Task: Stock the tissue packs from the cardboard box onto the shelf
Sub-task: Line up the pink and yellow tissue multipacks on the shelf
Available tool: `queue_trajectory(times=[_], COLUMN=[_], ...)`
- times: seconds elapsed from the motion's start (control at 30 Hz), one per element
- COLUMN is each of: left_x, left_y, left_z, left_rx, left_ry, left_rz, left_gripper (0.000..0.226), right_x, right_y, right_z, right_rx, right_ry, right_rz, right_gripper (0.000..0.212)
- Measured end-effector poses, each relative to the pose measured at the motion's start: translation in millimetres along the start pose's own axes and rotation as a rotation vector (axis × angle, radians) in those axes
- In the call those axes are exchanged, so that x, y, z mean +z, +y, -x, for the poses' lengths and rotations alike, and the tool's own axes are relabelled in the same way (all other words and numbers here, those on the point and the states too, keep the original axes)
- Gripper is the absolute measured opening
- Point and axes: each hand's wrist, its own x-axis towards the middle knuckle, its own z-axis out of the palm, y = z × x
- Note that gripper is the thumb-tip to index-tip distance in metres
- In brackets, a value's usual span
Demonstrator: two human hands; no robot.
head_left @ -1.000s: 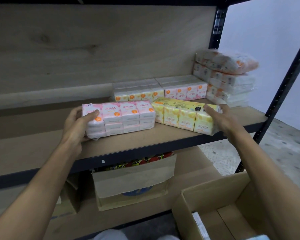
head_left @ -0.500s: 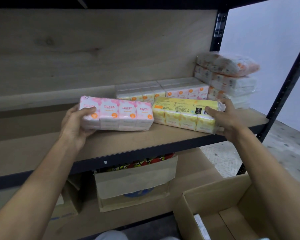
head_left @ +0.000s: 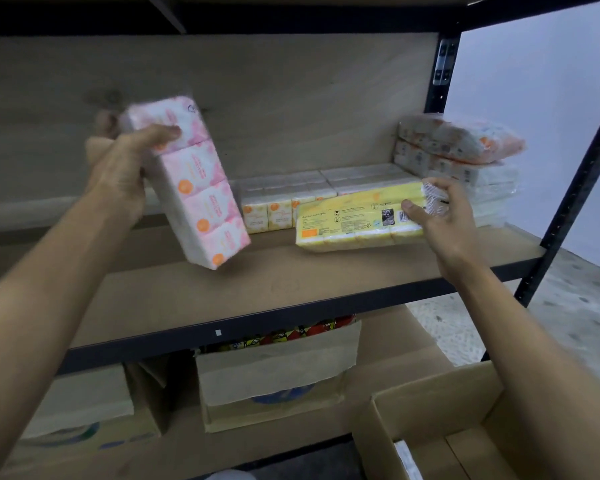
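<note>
1. Between the thumb and fingers of the left hand sits the upper end of a pink tissue pack. The thumb presses across its front, and the fingers curl behind it, blurred and mostly hidden.
2. Below those fingers the pack slants down to the right. Blur hides whether its lower corner touches the shelf.
3. The right hand grips the right end of a yellow tissue pack, thumb on the printed top. The fingers curl round the crinkled wrapper end, tips hidden.
4. Left of those fingers the yellow pack lies tilted over the shelf. Whether its underside rests there cannot be told.
5. Behind both sets of fingers a back row of packs is partly covered by the held packs. Just beyond the right fingers stands a stack of packs.
6. Below the right forearm a cardboard box is cut off by the frame edge. A white item inside it shows too little to identify.
</note>
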Motion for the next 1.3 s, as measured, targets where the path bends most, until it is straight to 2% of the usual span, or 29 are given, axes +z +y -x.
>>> queue_trajectory(times=[0.07, 0.13, 0.23, 0.4, 0.47, 0.57, 0.63, 0.73, 0.87, 1.0, 1.1, 1.2, 1.3], left_x=[6.1, 11.5, 22.3, 45.1, 52.3, 61.7, 67.1, 71.0, 67.1, 61.9, 61.8, 57.9, 48.7], left_y=[11.4, 18.6, 20.8, 2.1, -10.9, -31.7, -45.7, -64.2, -81.7, -102.2, -111.2, -111.0, -105.2], left_z=[-3.5, -6.3, -3.4, 12.9, 14.7, 10.1, 6.9, 4.4, 5.1, 10.9, 14.3, 15.7, 21.4], left_rx=[0.022, 0.024, 0.013, 0.040, 0.087, 0.129, 0.168, 0.197, 0.108, 0.006, -0.009, -0.011, -0.014], left_ry=[-0.107, -0.181, -0.312, -0.597, -0.639, -0.632, -0.632, -0.635, -0.693, -0.795, -0.833, -0.830, -0.799], left_rz=[-0.066, -0.186, -0.487, -0.951, -1.053, -1.157, -1.234, -1.309, -1.358, -1.389, -1.394, -1.361, -1.289], left_gripper=[0.065, 0.076, 0.091, 0.067, 0.067, 0.084, 0.087, 0.081, 0.076, 0.069, 0.071, 0.072, 0.073], right_x=[1.7, 3.0, 5.1, -2.1, -9.4, -17.0, -19.8, -23.5, -30.9, -31.7, -26.3, -17.2, -12.1], right_y=[-1.3, 0.8, 4.2, 17.1, 27.7, 40.7, 46.2, 54.0, 55.5, 37.9, 37.1, 37.9, 34.0], right_z=[0.1, 1.1, 6.6, 12.4, 10.6, 10.6, 12.3, 9.1, -2.9, -5.4, -13.9, -22.8, -28.4], right_rx=[-0.033, -0.059, -0.093, -0.096, -0.056, -0.003, -0.001, -0.009, 0.031, 0.134, 0.176, 0.287, 0.346], right_ry=[-0.010, -0.018, -0.023, -0.080, -0.125, -0.200, -0.219, -0.229, -0.285, -0.313, -0.274, -0.324, -0.415], right_rz=[0.020, 0.024, 0.029, 0.001, -0.036, -0.087, -0.069, 0.003, 0.135, 0.009, 0.050, 0.110, 0.139], right_gripper=[0.038, 0.038, 0.041, 0.041, 0.043, 0.046, 0.045, 0.048, 0.052, 0.044, 0.056, 0.066, 0.039])
